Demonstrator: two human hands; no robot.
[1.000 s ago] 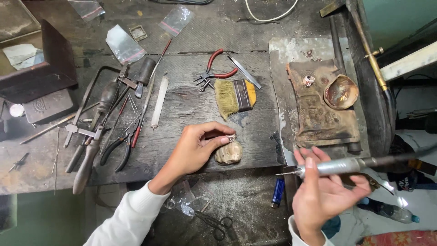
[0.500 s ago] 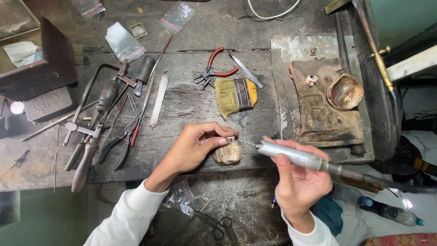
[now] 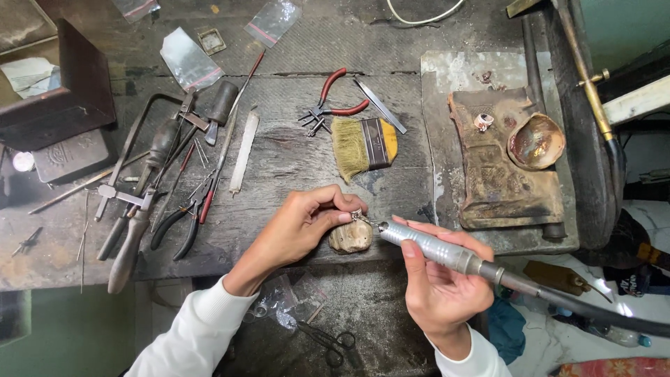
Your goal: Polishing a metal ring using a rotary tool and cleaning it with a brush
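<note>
a small metal piece (image 3: pixel 356 215) is pinched by the left hand (image 3: pixel 307 227) on the worn wooden peg (image 3: pixel 351 236) at the surface's (image 3: pixel 293 160) edge; a rotary handpiece (image 3: pixel 436 249) is gripped by the right hand (image 3: pixel 443 283), its tip touching the piece. fingertips could be nicked if the bit skids

Dark, scarred wooden workbench (image 3: pixel 293 42) strewn with tools, teal-green wall (image 3: pixel 621 28) at upper right, green floor (image 3: pixel 63 335) below, cluttered floor at lower right, even overhead light
</note>
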